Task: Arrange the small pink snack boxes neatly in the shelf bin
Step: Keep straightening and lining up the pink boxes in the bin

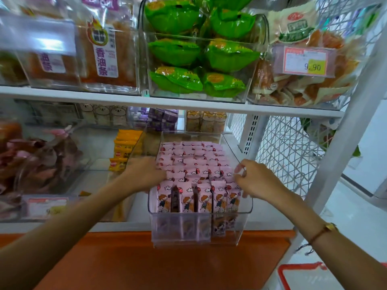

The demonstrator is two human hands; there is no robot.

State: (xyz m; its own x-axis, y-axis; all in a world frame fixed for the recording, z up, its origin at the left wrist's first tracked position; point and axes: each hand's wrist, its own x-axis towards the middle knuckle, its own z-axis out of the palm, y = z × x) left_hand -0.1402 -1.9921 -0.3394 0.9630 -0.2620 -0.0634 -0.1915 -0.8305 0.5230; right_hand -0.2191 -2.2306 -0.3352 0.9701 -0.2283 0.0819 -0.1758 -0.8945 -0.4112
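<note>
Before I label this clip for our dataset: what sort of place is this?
Most likely a snack shop or small supermarket aisle. White shelves carry clear bins of packaged snacks, a price tag reads 9.90, and both hands are in a bin of pink boxes.

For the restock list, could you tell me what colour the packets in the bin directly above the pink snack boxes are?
Bright green packets, seen in the head view.

Pink snack boxes (194, 164) printed with cartoon figures and white clouds; clear bin (199, 229); green packets (201, 53) above; white shelf (125, 100); orange ledge (146, 258) below.
</note>
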